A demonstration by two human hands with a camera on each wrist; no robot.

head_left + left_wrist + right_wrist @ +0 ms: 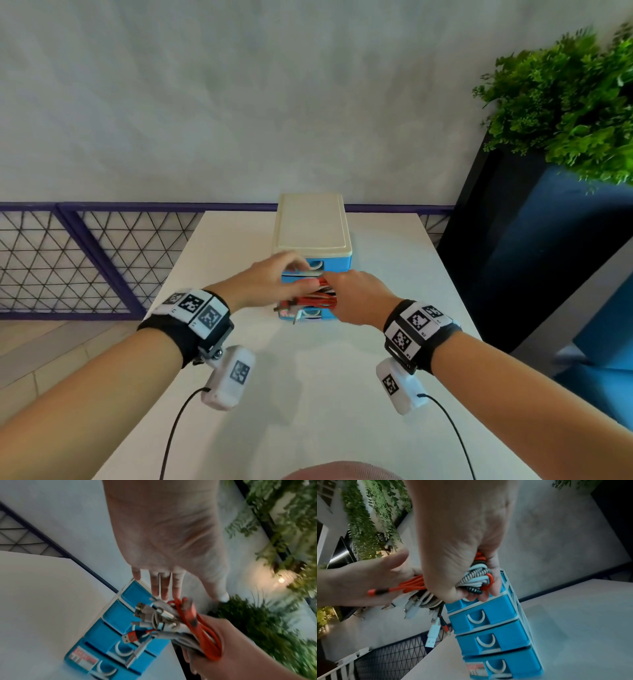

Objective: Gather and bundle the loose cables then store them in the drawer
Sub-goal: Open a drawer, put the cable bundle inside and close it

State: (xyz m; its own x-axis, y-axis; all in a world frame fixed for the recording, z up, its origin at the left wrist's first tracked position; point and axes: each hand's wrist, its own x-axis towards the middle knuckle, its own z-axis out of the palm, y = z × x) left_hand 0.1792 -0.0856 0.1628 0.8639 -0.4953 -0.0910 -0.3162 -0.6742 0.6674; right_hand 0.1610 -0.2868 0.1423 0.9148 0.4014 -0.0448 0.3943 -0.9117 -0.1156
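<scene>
Right hand [462,545] gripped the cable bundle [476,580] at the blue drawer unit [496,635] on the counter [394,274]; left hand [168,536] flat, empty. Best: open drawer fully, tuck dangling plugs first.

A white table by a grey wall, with greenery off to the right.

The white table [239,342] runs up to a pale grey wall [239,102]. Behind its far edge stands a purple-framed railing [85,246] with black triangular mesh. To the right, a leafy green plant [565,102] spills over a tall dark blue planter [534,246].
</scene>
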